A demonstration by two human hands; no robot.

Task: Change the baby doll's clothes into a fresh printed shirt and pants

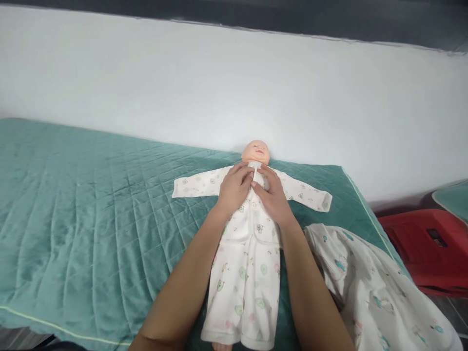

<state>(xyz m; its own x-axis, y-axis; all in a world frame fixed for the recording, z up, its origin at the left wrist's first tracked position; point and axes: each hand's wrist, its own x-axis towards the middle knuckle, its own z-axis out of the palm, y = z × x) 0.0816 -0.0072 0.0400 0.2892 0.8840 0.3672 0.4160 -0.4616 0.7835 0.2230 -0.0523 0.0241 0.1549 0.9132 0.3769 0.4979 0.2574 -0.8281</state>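
Note:
A baby doll (256, 152) lies on its back, head toward the wall. It wears a white long-sleeved baby top (252, 214) with small printed animals, sleeves spread out to both sides. White printed baby pants (243, 287) cover its legs, and a bit of one foot shows below a cuff. At the top's front, just under the doll's chin, my left hand (237, 187) has its fingers curled on the cloth by the neckline. Close beside it, my right hand (271, 192) grips the other side of the neckline, thumb toward the middle. My fingers partly hide the fabric there.
A green quilted cover (109, 209) lies under the doll, against a white wall (219, 83). To the right, a crumpled white printed cloth (376, 287) rests near the edge. Beyond that edge stands a red plastic seat (424, 243).

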